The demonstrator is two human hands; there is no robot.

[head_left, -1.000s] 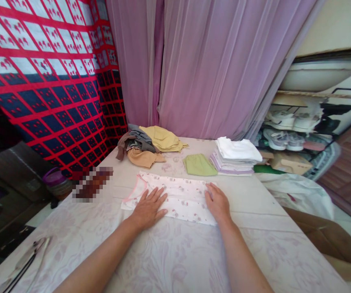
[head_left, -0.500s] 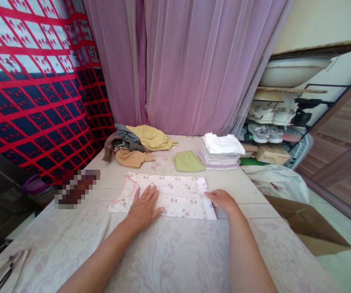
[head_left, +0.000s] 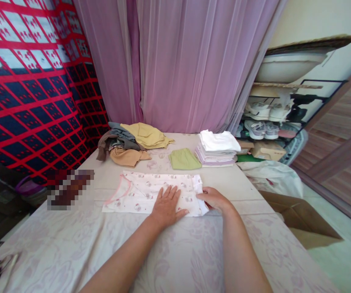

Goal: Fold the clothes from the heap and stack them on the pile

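Observation:
A white shirt [head_left: 143, 189] with small printed figures and a pink-trimmed neckline lies in a long folded strip on the bed. Its neckline points left and its hem end is at the right. My left hand [head_left: 167, 205] rests flat on the shirt's right half, fingers spread. At the hem end, my right hand [head_left: 213, 198] pinches the white edge, with the fingertips partly hidden beneath the cloth. Just beyond the shirt is a folded green garment [head_left: 184, 158], touching a stack of folded clothes [head_left: 216, 150] topped by a white one.
A loose heap of clothes [head_left: 126, 142], yellow, grey, brown and tan, sits at the back left. Purple curtains [head_left: 178, 65] hang behind the bed [head_left: 163, 252]. On the right stand a shoe rack [head_left: 264, 118] and an open cardboard box [head_left: 300, 221].
My left hand has slid right along the shirt, from near the neckline toward the hem. My right hand has moved the hem edge slightly inward. The view has shifted a little.

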